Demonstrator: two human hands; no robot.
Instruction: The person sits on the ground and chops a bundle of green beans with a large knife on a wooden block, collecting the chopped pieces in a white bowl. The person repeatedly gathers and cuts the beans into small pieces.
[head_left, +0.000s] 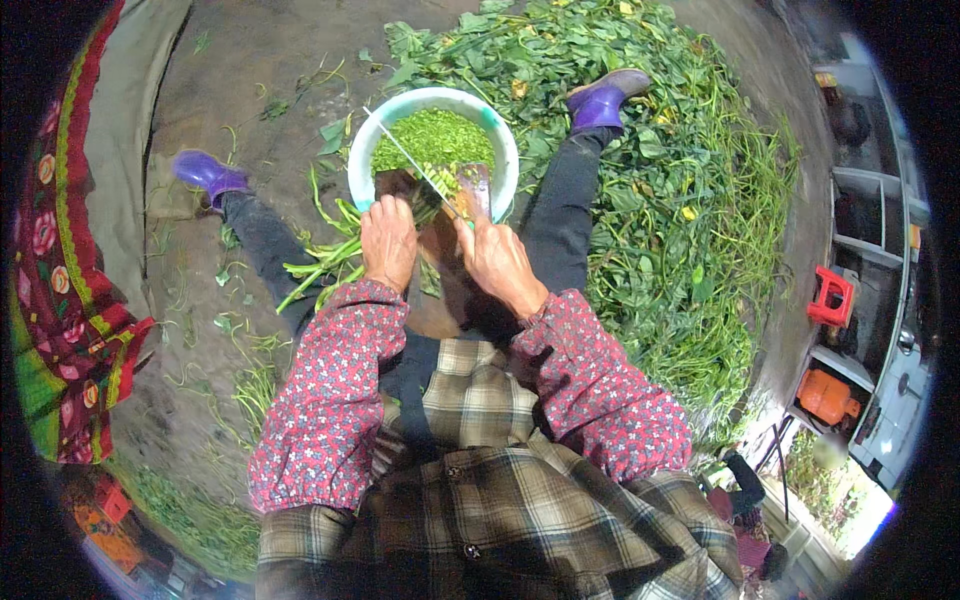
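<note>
My right hand (499, 259) grips the handle of a knife (411, 159), its long thin blade slanting up and left across a round pale basin (508, 154). My left hand (388, 238) presses down on a bunch of green stems (326, 262), whose long ends stick out to the left. The cut ends are mostly hidden by the hand and blade. Beneath both hands a wooden board (474, 187) reaches over the basin's near rim; some chopped pieces lie on it. Finely chopped greens (435, 135) heap inside the basin.
A large pile of leafy green vines (660, 202) covers the floor at the right. My legs, in purple boots (600, 105), spread around the basin. Loose stems (259, 390) litter the left floor near a floral cloth (56, 262). A red stool (830, 296) and orange gas cylinder (825, 394) stand far right.
</note>
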